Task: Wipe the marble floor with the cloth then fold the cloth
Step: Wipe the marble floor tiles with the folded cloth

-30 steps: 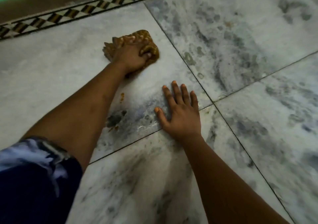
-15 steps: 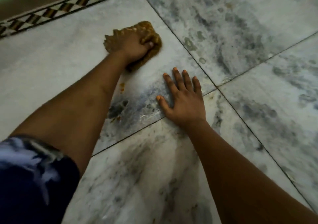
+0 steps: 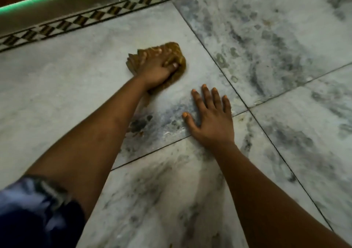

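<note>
Head view: left hand point(image 3: 158, 70) grips the bunched cloth point(image 3: 172, 52) against the marble floor point(image 3: 57, 87).
Cloth's long axis runs from lower left to upper right (near a tile joint); bare marble lies between it and the patterned border point(image 3: 80, 22). Right hand point(image 3: 213, 120) rests flat, fingers straight, on the floor nearby.

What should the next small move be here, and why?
Probably drag the cloth back toward the body, over the dark smudges beside the left forearm. The left hand grips the bunched cloth on the marble floor, the smudges lie nearer than the cloth, and the right hand rests flat as a brace. Folding looks premature.
</note>
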